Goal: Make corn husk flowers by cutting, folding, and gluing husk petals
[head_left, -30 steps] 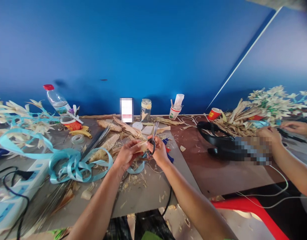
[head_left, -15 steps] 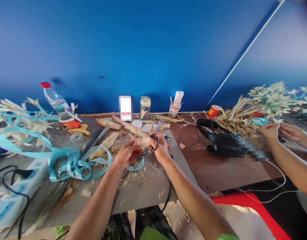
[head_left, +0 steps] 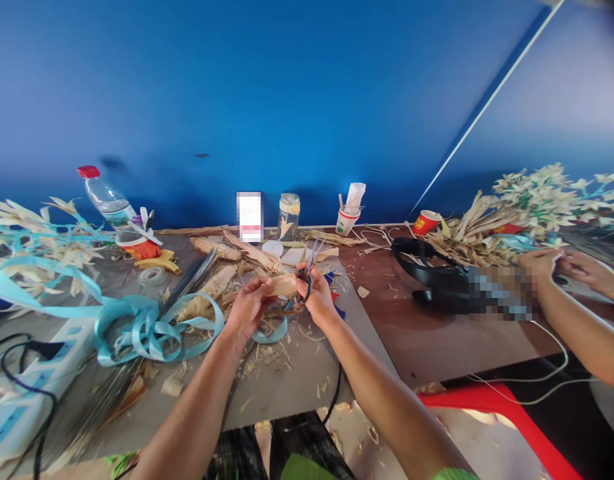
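Note:
Between my two hands stretches a pale piece of corn husk (head_left: 283, 286). My left hand (head_left: 250, 305) pinches its left end between thumb and fingers. My right hand (head_left: 317, 297) grips a pair of scissors (head_left: 307, 283) with dark handles, blades pointing up and away, and its fingertips also touch the husk's right end. Under and around both hands lie husk scraps and trimmings. A loose tangle of light blue ribbon (head_left: 137, 330) lies left of my left hand. Behind my hands are dried corn cobs (head_left: 215, 249) and a bundle of thin dark wires (head_left: 189, 280).
A power strip (head_left: 61, 380) sits at the left, near a tilted bottle (head_left: 107, 197). A jar (head_left: 289, 217), a phone-like screen (head_left: 249, 217) and a paper cup (head_left: 347, 221) line the wall. On the right, a co-worker's hands (head_left: 561, 267) are beside husk flowers (head_left: 547, 193) and a black headset (head_left: 441, 287).
My hands have drawn slightly apart, and more of the husk shows flat between them. The scissors have turned slightly in my right hand.

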Available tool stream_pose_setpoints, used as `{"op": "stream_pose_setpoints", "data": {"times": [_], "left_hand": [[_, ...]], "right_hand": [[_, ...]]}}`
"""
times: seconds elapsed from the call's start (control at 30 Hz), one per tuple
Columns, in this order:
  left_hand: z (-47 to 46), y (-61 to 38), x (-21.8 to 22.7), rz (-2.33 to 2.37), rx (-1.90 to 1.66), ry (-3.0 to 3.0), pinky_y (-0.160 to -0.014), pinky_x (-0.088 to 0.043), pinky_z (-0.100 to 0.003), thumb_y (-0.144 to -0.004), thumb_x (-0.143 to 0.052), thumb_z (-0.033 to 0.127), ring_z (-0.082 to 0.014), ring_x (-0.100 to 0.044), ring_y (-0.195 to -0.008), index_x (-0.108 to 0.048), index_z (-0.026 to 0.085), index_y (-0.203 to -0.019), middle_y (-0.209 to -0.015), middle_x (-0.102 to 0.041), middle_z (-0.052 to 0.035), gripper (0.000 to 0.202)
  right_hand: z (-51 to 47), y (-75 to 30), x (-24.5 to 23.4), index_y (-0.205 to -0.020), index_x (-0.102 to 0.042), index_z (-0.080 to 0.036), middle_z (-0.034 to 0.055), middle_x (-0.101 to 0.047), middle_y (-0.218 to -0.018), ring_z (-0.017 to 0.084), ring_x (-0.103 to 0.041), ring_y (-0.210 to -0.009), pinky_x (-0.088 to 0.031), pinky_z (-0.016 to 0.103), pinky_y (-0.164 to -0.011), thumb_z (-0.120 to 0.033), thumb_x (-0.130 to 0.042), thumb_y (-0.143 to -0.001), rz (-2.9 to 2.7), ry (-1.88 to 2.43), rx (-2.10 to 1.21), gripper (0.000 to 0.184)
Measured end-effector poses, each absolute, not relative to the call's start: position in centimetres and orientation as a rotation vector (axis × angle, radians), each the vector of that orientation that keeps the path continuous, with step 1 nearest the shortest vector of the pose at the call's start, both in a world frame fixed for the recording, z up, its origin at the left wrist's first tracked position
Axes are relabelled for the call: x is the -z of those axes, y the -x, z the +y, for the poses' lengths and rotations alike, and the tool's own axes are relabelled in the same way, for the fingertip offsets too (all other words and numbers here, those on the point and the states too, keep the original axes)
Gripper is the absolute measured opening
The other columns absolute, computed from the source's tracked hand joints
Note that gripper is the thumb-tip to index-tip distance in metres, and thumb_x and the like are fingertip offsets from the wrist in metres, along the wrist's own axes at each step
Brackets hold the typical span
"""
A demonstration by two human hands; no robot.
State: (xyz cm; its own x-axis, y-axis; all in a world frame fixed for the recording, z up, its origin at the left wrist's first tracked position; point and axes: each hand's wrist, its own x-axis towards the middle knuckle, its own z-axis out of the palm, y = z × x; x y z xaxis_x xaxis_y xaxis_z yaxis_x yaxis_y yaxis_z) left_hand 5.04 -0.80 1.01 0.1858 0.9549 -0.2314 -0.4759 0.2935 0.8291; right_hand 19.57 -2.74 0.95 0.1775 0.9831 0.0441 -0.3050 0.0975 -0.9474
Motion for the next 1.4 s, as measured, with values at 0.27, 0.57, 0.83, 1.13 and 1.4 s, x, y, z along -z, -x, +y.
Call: {"op": "stream_pose_setpoints", "data": {"times": [0.27, 0.57, 0.83, 1.13, 1.4], "left_hand": [[-0.7, -5.1, -0.9, 0.767, -1.131, -0.807, -0.058, -0.045, -0.019, -0.053, -0.083, 0.030, -0.0083, -0.055, -0.061, -0.063, 0.014, -0.067, -0.066, -0.061, 0.0021, 0.029], [-0.9, -5.3, -0.7, 0.914, -1.106, -0.715, -0.054, -0.045, -0.020, -0.053, -0.081, 0.036, -0.0080, -0.054, -0.055, -0.061, 0.015, -0.071, -0.065, -0.061, 0.0018, 0.034], [-0.5, -5.2, -0.1, 1.032, -1.219, -1.062, -0.056, -0.046, -0.024, -0.065, -0.069, 0.044, -0.0111, -0.053, -0.057, -0.060, 0.016, -0.076, -0.065, -0.058, 0.0019, 0.032], [-0.5, -5.1, -0.8, 1.066, -1.261, -1.236, -0.054, -0.046, -0.023, -0.067, -0.068, 0.038, -0.0114, -0.053, -0.059, -0.061, 0.016, -0.090, -0.066, -0.058, 0.0014, 0.033], [-1.3, -5.7, -1.1, 0.940, -1.061, -0.907, -0.053, -0.046, -0.021, -0.058, -0.078, 0.042, -0.0076, -0.054, -0.053, -0.062, 0.013, -0.078, -0.068, -0.061, 0.0012, 0.038]], "right_hand": [[-2.6, -19.9, -0.7, -0.099, -0.055, -0.018, -0.0083, -0.043, -0.060, 0.004, -0.035, -0.041, -0.035, 0.018, -0.036, -0.034, -0.072, -0.061, -0.873, 0.970, -1.232, 0.044], [-2.7, -19.3, -0.6, -0.101, -0.053, -0.020, -0.0050, -0.050, -0.073, 0.006, -0.042, -0.051, -0.036, 0.019, -0.044, -0.032, -0.071, -0.062, -0.938, 0.991, -1.185, 0.045], [-3.4, -19.1, -1.1, -0.110, -0.052, -0.020, -0.0003, -0.054, -0.087, 0.012, -0.052, -0.071, -0.045, 0.024, -0.061, -0.032, -0.072, -0.060, -1.106, 1.039, -1.156, 0.054], [-3.2, -19.2, -1.3, -0.096, -0.052, -0.018, -0.0062, -0.046, -0.064, 0.007, -0.040, -0.051, -0.036, 0.020, -0.047, -0.036, -0.069, -0.062, -1.023, 1.078, -1.191, 0.042], [-3.1, -19.3, -1.0, -0.095, -0.049, -0.018, -0.0090, -0.041, -0.060, 0.005, -0.034, -0.045, -0.033, 0.019, -0.043, -0.036, -0.067, -0.064, -0.952, 1.068, -1.092, 0.040]]}}
